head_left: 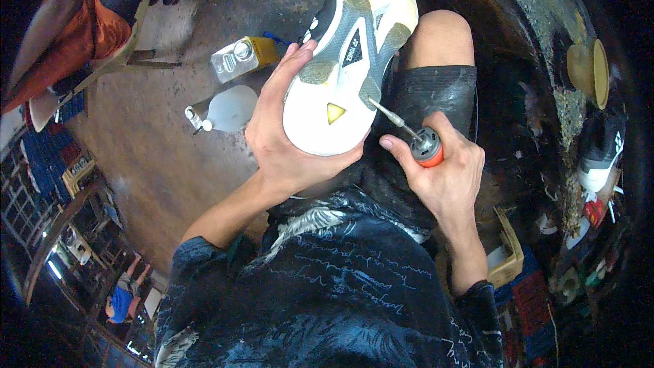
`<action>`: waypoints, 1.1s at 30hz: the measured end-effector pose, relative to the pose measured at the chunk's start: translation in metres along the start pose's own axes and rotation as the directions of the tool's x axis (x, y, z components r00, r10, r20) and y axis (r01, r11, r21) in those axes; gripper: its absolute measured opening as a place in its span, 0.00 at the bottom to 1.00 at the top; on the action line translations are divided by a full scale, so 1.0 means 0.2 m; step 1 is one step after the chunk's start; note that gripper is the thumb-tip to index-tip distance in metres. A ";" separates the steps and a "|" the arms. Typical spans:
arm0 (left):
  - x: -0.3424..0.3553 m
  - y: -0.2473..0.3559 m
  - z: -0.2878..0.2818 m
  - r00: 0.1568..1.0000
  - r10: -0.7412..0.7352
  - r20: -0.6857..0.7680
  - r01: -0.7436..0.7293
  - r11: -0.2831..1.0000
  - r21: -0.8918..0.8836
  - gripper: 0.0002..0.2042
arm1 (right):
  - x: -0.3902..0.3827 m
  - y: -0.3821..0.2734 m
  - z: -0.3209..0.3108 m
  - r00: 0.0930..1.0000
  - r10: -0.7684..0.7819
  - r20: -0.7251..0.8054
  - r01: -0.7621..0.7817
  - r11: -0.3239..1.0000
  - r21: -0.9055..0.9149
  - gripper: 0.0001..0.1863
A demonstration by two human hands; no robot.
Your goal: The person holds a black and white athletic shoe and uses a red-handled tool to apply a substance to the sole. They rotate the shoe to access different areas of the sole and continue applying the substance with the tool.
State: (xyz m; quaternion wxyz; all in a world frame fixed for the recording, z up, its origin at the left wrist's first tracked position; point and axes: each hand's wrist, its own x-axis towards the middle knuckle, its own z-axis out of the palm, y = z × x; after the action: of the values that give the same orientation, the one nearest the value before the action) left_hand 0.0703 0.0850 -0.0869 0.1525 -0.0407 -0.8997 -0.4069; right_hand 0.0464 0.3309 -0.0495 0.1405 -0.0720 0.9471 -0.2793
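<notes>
A white sports shoe (317, 119) with grey sole patches and a small yellow triangle is held sole-up above my lap. My left hand (279, 129) is wrapped round its rounded lower end, thumb and fingers on opposite sides. In my right hand (446, 170) is an orange and grey rotary tool (429, 146), gripped round its body. The tool's thin metal bit (395, 117) points up and left. Its tip meets the grey edge of the sole, touching or very close to it. The shoe's upper is mostly hidden behind the sole.
On the brown floor (150, 184) left of the shoe are a clear container with a yellow side (238, 61) and a whitish plastic bottle (231, 109). Another person's leg (54, 48) shows at upper left. Another shoe (599, 163) and a yellowish round object (589, 75) are far right.
</notes>
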 end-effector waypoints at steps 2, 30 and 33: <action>0.00 0.00 0.00 1.000 0.010 0.001 -0.010 1.000 0.018 0.60 | 0.00 0.00 0.00 1.000 -0.014 0.001 0.014 1.000 -0.004 0.32; -0.01 0.01 0.04 0.996 -0.017 -0.087 0.013 0.999 -0.042 0.53 | 0.01 0.01 0.00 0.998 -0.057 0.029 0.057 0.998 -0.012 0.32; -0.01 0.00 0.04 0.997 -0.020 -0.080 0.016 0.999 -0.049 0.53 | 0.01 0.02 0.00 0.997 -0.072 0.031 0.073 0.997 -0.018 0.32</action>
State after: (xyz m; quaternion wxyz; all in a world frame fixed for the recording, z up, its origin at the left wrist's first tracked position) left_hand 0.0702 0.0908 -0.0922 0.1840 -0.0198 -0.8831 -0.4311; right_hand 0.0447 0.3337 -0.0508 0.1440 -0.1120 0.9442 -0.2742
